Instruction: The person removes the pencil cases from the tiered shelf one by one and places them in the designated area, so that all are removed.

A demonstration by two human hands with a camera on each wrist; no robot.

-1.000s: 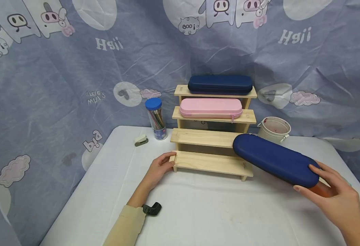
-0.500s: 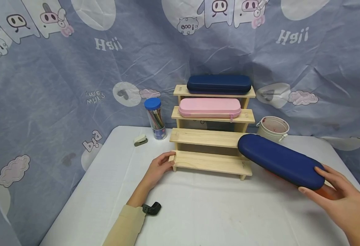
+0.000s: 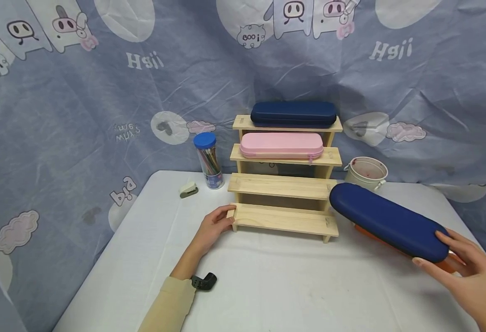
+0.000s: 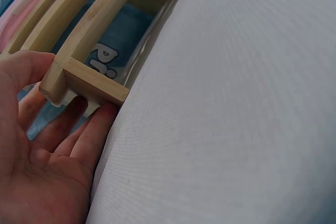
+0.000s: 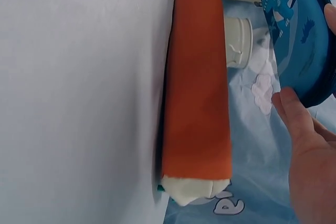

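Note:
My left hand point(image 3: 214, 227) grips the left end of the lowest step of a wooden stepped shelf point(image 3: 284, 218); in the left wrist view its thumb and fingers point(image 4: 95, 137) close around the end and leg. My right hand point(image 3: 469, 281) holds a navy pencil case point(image 3: 386, 221) by its near right end, tilted, at the shelf's right. The right wrist view shows a blue dinosaur print on the face of this pencil case point(image 5: 299, 35). Below it lies a long orange block-shaped item point(image 5: 197, 87) with a cream end, mostly hidden in the head view.
A dark blue case point(image 3: 293, 114) occupies the top step and a pink pencil case point(image 3: 282, 145) the second. Behind on the right stands a cream bucket point(image 3: 366, 173). Left of the shelf are a blue-lidded jar of pencils point(image 3: 209, 161) and a small stapler point(image 3: 188, 189). Printed cloth hangs behind.
My right hand has drawn the navy pencil case rightward and slightly down, away from the shelf, so more of the lower steps' right ends shows. My left hand stays on the shelf.

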